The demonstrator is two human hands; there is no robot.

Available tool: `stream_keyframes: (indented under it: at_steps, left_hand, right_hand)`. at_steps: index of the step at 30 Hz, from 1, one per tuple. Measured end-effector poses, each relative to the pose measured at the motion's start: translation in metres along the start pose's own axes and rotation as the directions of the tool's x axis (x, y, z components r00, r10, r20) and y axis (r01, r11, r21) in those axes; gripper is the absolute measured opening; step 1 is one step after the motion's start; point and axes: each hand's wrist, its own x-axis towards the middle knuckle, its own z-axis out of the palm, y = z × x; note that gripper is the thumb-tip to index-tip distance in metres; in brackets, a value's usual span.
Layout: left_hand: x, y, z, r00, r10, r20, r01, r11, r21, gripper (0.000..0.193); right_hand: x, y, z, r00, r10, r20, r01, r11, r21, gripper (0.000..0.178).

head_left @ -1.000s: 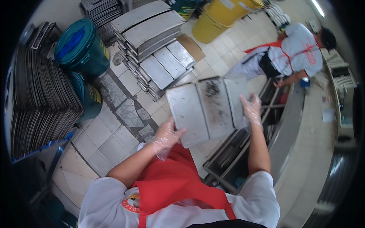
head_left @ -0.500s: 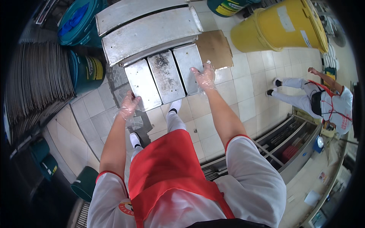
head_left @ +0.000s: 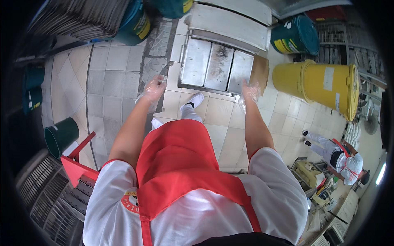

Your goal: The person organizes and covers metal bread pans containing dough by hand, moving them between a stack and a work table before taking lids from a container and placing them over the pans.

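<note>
Three long metal pans lie side by side as one block in front of me: a plain left pan (head_left: 196, 61), a dark-stained middle pan (head_left: 219, 67) and a plain right pan (head_left: 241, 72). My left hand (head_left: 154, 91), in a clear plastic glove, hangs over the floor left of the block, apart from it. Its fingers are loosely bent and apart, with nothing visible in them. At the block's near right corner is my right hand (head_left: 250, 93), also gloved, fingers stretched up beside the right pan. Whether it touches the metal cannot be made out.
Larger metal pans (head_left: 230, 25) stand behind the block, with brown cardboard (head_left: 259, 70) at its right. A big yellow bin (head_left: 316, 84) lies right, near a green bin (head_left: 293, 36). Stacked trays (head_left: 82, 18) stand far left. Another person (head_left: 336, 158) works at far right.
My left hand has come off the left pan and moved away from it. My right hand has slid to the near right corner. The view has turned, shifting the pans right.
</note>
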Motion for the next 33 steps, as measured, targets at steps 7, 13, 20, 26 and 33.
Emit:
stream_keyframes:
  at_steps: [7,13,20,26,33]
  left_hand:
    - [-0.18,-0.204,-0.061,0.946,-0.316,-0.07,0.29,0.924,-0.25,0.043]
    - [-0.374,-0.361,-0.081,0.678,-0.723,-0.133,0.486,0.577,-0.657,0.034]
    - [-0.44,-0.473,-0.073,0.705,-0.651,-0.28,0.63,0.757,-0.174,0.032]
    - [-0.419,-0.4,-0.152,0.421,-0.845,-0.328,0.519,0.521,-0.678,0.038]
    - [-0.459,-0.391,-0.118,-0.169,-0.948,-0.27,0.126,0.251,-0.96,0.036]
  right_hand:
    - [-0.146,-0.011,-0.017,0.999,0.038,0.032,-0.036,0.998,-0.058,0.079]
    - [-0.239,0.007,0.033,0.831,-0.3,0.469,0.453,0.854,-0.255,0.062]
    - [-0.269,-0.11,0.099,0.54,-0.27,0.797,0.597,0.79,-0.137,0.048]
    - [-0.231,-0.314,0.17,0.286,-0.409,0.866,0.738,0.671,0.073,0.045]
    - [-0.198,-0.694,0.288,-0.031,-0.476,0.879,0.649,0.659,0.38,0.036]
